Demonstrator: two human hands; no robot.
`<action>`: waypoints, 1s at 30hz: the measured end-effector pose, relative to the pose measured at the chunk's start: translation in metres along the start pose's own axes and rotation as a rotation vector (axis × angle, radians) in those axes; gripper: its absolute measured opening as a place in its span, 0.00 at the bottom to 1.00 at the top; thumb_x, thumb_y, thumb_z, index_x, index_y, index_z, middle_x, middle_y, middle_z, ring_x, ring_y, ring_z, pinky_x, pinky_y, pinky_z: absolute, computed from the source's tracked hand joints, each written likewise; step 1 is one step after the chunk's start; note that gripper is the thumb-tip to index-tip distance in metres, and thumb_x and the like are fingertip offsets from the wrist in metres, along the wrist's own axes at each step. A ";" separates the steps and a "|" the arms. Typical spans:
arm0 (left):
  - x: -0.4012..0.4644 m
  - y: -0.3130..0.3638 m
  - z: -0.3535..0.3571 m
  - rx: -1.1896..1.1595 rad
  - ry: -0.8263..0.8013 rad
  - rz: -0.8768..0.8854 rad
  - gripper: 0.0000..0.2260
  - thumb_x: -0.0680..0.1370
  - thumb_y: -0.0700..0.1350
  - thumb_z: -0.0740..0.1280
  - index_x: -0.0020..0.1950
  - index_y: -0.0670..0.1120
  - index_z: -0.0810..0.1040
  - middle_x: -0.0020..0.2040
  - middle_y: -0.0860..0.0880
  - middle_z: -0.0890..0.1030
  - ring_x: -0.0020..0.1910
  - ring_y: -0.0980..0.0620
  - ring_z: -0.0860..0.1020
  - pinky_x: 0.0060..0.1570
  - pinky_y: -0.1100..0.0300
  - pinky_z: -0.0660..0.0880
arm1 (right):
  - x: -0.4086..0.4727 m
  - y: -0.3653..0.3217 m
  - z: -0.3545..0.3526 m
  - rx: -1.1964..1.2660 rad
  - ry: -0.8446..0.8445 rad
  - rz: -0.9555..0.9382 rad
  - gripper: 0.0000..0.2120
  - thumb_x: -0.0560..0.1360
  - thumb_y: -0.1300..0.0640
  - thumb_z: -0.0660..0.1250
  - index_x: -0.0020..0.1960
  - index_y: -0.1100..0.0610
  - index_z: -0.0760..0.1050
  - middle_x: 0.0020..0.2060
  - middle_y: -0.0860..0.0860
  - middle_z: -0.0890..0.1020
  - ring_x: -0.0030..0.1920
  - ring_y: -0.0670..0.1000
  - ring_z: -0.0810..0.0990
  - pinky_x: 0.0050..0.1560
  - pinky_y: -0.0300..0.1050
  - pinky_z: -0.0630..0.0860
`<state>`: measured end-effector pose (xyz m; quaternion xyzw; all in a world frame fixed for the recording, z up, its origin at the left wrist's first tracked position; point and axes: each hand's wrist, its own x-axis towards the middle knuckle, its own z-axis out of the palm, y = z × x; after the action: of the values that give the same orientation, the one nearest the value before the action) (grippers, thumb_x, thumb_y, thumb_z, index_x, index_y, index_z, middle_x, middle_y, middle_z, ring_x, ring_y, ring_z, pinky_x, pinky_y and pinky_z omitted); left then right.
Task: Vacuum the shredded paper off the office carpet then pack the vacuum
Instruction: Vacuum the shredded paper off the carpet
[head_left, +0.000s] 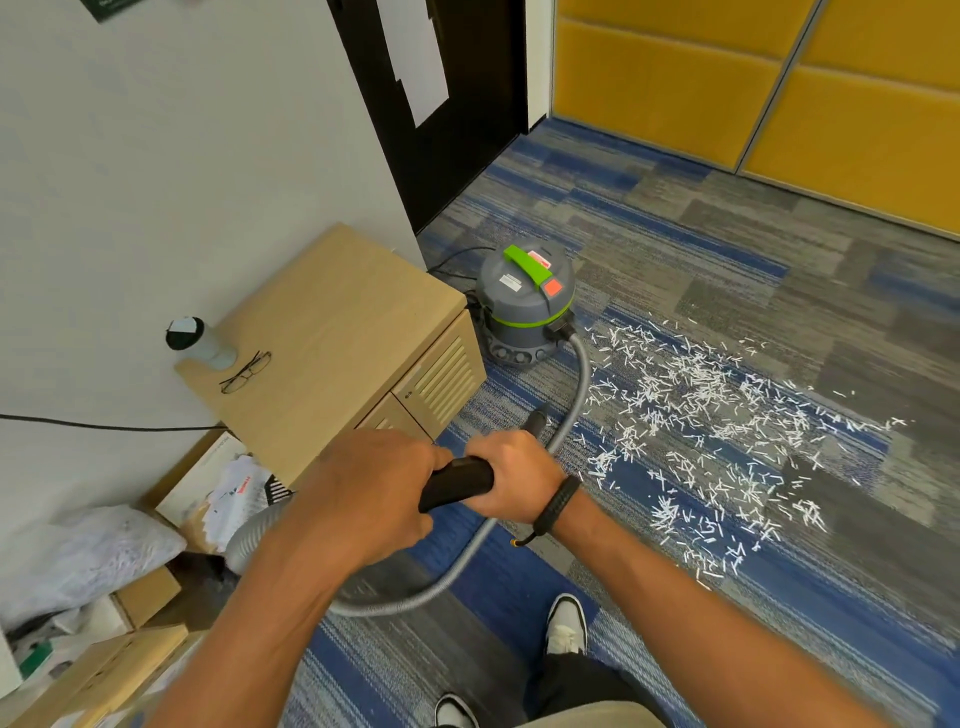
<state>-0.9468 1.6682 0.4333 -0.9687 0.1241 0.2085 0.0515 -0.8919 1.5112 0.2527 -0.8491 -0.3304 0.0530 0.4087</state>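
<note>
White shredded paper (711, 415) lies scattered over the blue and grey carpet (779, 249) at the right. A grey canister vacuum (524, 306) with a green handle stands beside the wooden cabinet. Its grey hose (576, 395) curves from the canister down past my hands and loops on the floor. I hold the black hose handle (457, 483) in front of me: my left hand (363, 504) grips its near end and my right hand (514, 478) grips it further along. A black tube end (535, 418) sticks out beyond my right hand.
A low wooden cabinet (332, 332) against the white wall carries a bottle (200, 340) and glasses (245, 371). Cardboard boxes, papers and a plastic bag (78, 556) crowd the lower left. A black door (467, 130) and yellow wall panels (753, 88) stand at the back. My shoes (566, 623) are below.
</note>
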 end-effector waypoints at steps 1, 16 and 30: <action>-0.004 0.000 0.001 -0.008 0.001 -0.005 0.24 0.77 0.56 0.73 0.73 0.62 0.74 0.56 0.55 0.84 0.52 0.54 0.82 0.50 0.59 0.78 | -0.001 -0.003 0.001 0.004 0.002 -0.009 0.08 0.68 0.52 0.74 0.38 0.52 0.75 0.30 0.49 0.79 0.30 0.51 0.78 0.31 0.48 0.77; -0.064 -0.007 -0.004 -0.038 -0.034 0.030 0.23 0.77 0.57 0.72 0.71 0.66 0.74 0.49 0.57 0.83 0.44 0.57 0.77 0.47 0.62 0.76 | -0.032 -0.058 0.017 0.029 0.027 -0.007 0.13 0.69 0.48 0.73 0.37 0.44 0.68 0.29 0.45 0.76 0.29 0.45 0.73 0.30 0.44 0.73; -0.144 -0.009 -0.005 -0.042 -0.043 0.080 0.24 0.77 0.59 0.71 0.72 0.67 0.71 0.52 0.59 0.83 0.47 0.59 0.78 0.47 0.64 0.75 | -0.076 -0.127 0.031 -0.012 0.142 -0.029 0.12 0.69 0.44 0.65 0.34 0.51 0.72 0.26 0.46 0.76 0.28 0.49 0.76 0.29 0.44 0.72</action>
<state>-1.0698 1.7080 0.4985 -0.9591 0.1571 0.2340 0.0253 -1.0274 1.5425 0.3114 -0.8484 -0.3133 -0.0154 0.4265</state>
